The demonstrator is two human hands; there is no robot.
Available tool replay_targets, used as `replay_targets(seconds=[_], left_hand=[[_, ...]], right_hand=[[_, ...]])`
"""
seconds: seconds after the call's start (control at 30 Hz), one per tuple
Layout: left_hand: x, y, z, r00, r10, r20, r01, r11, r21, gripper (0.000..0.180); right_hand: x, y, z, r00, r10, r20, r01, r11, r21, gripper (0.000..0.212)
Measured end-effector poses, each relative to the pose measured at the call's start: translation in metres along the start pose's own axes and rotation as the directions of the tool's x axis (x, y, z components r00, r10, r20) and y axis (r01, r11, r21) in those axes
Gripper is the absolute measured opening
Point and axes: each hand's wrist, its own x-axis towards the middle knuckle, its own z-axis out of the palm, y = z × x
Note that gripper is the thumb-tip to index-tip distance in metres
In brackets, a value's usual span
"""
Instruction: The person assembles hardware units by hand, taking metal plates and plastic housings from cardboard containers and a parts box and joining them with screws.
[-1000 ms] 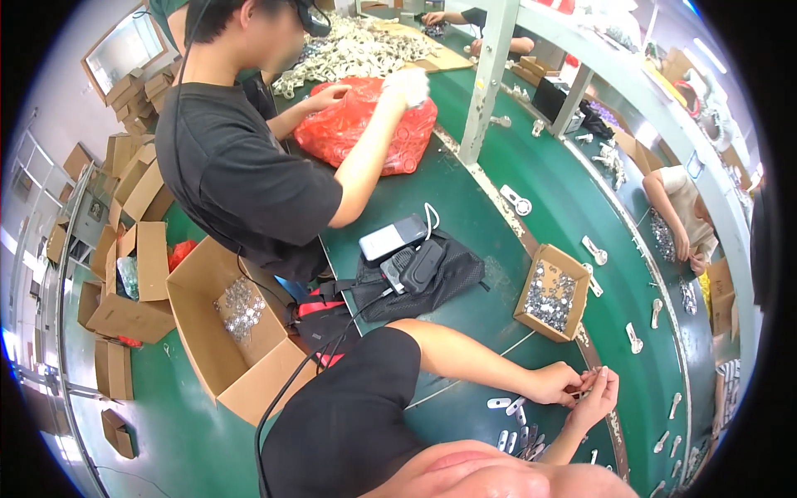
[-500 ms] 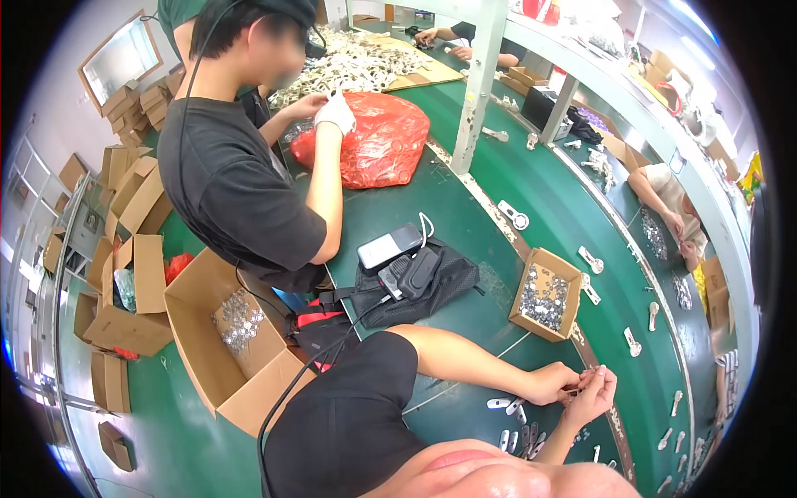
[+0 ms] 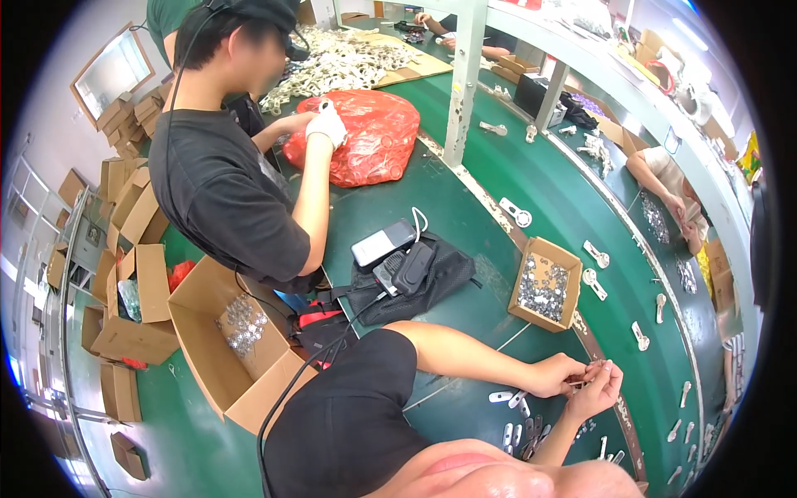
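My left hand (image 3: pixel 558 375) and my right hand (image 3: pixel 596 390) meet over the table's right edge, beside the green belt. Fingertips of both are pinched together around something small; a thin pale bit shows between them, but its kind is hidden. Below my hands, several flat, oblong silver and dark metal pieces (image 3: pixel 508 433) lie on the dark green table (image 3: pixel 465 397). Tiny metal bits (image 3: pixel 586 428) are scattered near my right wrist. Ahead of my hands stands an open cardboard box (image 3: pixel 531 311) with many small silver parts (image 3: pixel 544 286) in it.
White long-handled parts (image 3: pixel 594 284) lie along the green belt (image 3: pixel 614 311). A black bag (image 3: pixel 452 278) with a power bank (image 3: pixel 383 242) rests on the table. At left, a co-worker in black (image 3: pixel 232 183) stands by a red plastic bag (image 3: pixel 378 137). A large carton (image 3: pixel 199 332) sits below.
The view has shifted slightly. My hands stay together, fingers slightly rearranged. The co-worker's gloved hand now shows a pale ring-shaped part above the red bag.
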Motion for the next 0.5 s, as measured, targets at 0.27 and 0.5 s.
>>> replay_targets(seconds=[0.27,0.5], left_hand=[[0.007,0.017,-0.016,0.999,-0.005,-0.046,0.014,0.978,0.208,0.022],[0.023,0.01,-0.009,0.994,-0.074,0.08,0.07,0.996,0.046,0.031]], right_hand=[[0.003,0.023,-0.007,0.982,0.098,-0.163,-0.119,0.984,-0.13,0.009],[0.016,-0.001,-0.008,0.979,0.08,-0.185,-0.066,0.994,0.083,0.011]])
